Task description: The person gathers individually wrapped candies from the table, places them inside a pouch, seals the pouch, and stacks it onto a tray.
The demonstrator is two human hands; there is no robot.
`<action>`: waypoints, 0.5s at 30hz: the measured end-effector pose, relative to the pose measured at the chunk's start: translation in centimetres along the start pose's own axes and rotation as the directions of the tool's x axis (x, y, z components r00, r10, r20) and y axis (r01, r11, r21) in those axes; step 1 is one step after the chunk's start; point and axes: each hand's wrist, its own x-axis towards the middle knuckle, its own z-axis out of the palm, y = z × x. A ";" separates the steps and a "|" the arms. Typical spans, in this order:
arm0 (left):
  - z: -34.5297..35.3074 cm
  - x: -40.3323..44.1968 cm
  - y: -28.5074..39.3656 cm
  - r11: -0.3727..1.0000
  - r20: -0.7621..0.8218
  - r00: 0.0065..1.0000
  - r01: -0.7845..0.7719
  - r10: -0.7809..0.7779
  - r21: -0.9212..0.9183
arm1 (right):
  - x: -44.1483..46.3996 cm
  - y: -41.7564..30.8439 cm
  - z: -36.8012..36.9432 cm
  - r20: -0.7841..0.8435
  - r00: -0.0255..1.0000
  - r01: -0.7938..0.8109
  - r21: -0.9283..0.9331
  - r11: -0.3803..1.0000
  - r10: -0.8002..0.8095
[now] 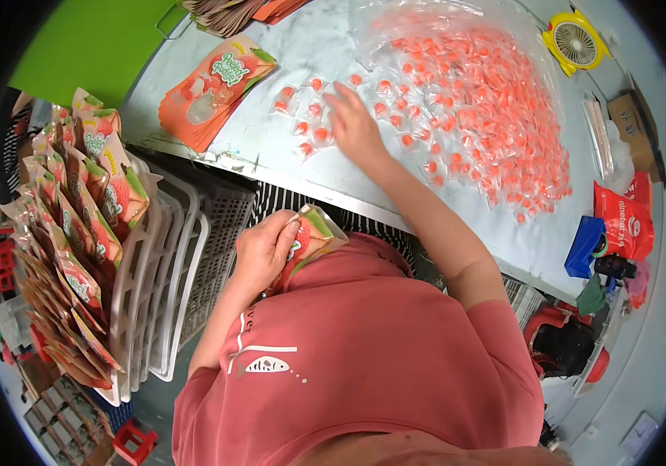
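Note:
My left hand is closed on the top of a printed candy pouch, held close against my shirt at the table's edge. The pouch has a green corner and a red fruit picture. Over the table, my right hand reaches among small, clear-wrapped red candies. Its fingers are smeared by motion, so whether they grip a candy is hidden. A large heap of the same wrapped candies spreads to the right of that hand. Left of it lies a fanned stack of flat orange pouches marked "Peeled Fudge".
Stacked white plastic crates stand at my left, the top one packed with upright filled pouches. More pouches lie at the table's far edge. A yellow fan, red bag and blue holder are at the right.

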 end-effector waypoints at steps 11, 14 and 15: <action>-0.3 0.0 0.3 0.999 -0.009 1.000 -0.025 0.024 -0.028 | 5.2 1.1 2.0 0.043 0.999 0.025 -0.238 0.971 -0.015; -0.6 -0.2 0.3 1.000 -0.001 1.000 -0.013 0.013 -0.006 | 6.1 2.3 3.1 -0.023 1.000 -0.009 -0.014 1.000 0.009; -0.6 -0.3 0.3 1.000 -0.011 1.000 -0.010 0.010 -0.010 | 6.1 2.6 2.9 -0.019 1.000 -0.008 -0.012 1.000 0.008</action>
